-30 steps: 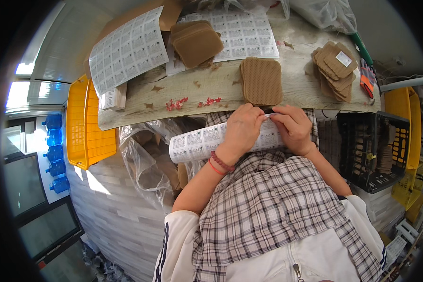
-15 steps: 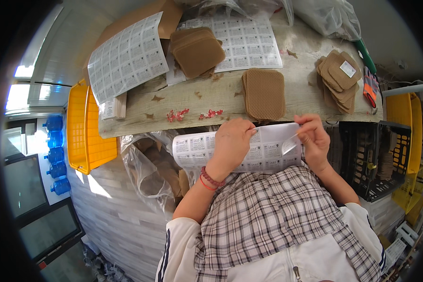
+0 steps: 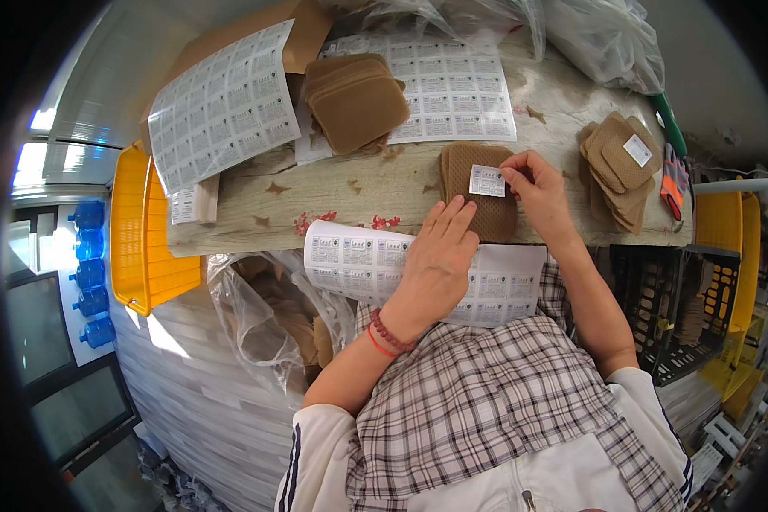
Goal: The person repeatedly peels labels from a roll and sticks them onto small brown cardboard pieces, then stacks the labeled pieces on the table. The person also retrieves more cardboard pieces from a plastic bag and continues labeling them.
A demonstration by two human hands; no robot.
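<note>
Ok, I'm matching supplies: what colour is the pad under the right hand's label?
The pad is brown, clearest in the head view.

Over the middle stack of brown pads point(image 3: 491, 220), the person's right hand point(image 3: 539, 192) pinches the right edge of a small white label point(image 3: 486, 181), while the left hand point(image 3: 439, 266), fingers outstretched, lies across a curling label sheet point(image 3: 350, 256) just below the stack. Right of the stack sits a fanned pad pile point(image 3: 621, 177); to its upper left, smooth brown pads point(image 3: 358, 107) overlap a flat printed sheet point(image 3: 461, 94).
</note>
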